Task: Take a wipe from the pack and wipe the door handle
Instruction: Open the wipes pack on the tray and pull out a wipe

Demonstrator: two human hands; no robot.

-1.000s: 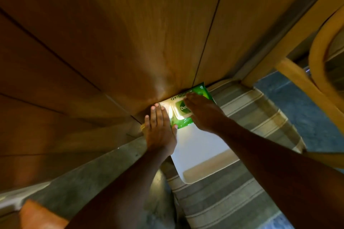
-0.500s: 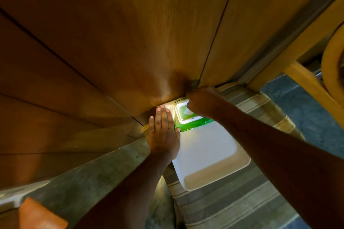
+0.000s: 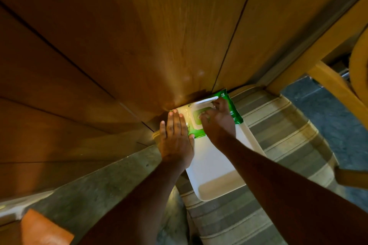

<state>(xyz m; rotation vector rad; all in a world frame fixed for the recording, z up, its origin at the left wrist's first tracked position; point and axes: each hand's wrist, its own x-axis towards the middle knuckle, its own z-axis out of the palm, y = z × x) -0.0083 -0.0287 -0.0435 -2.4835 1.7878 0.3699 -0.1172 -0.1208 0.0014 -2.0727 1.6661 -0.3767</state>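
Note:
A green wipe pack (image 3: 235, 113) lies at the far end of a white tray (image 3: 217, 169), right against the foot of a wooden door (image 3: 159, 36). Its white flip lid (image 3: 205, 102) stands open. My left hand (image 3: 176, 141) lies flat on the pack's left end and presses it down. My right hand (image 3: 218, 123) is over the middle of the pack, its fingertips curled into the opening under the lid. Whether they pinch a wipe is hidden. No door handle is in view.
The tray rests on a striped mat (image 3: 282, 135) over a grey stone floor (image 3: 95, 189). A light wooden chair frame (image 3: 338, 89) stands at the right. An orange patch (image 3: 43, 228) shows at the bottom left.
My right hand has flipped the pack's lid open and its fingertips have dropped into the opening. My left hand has stayed flat on the pack.

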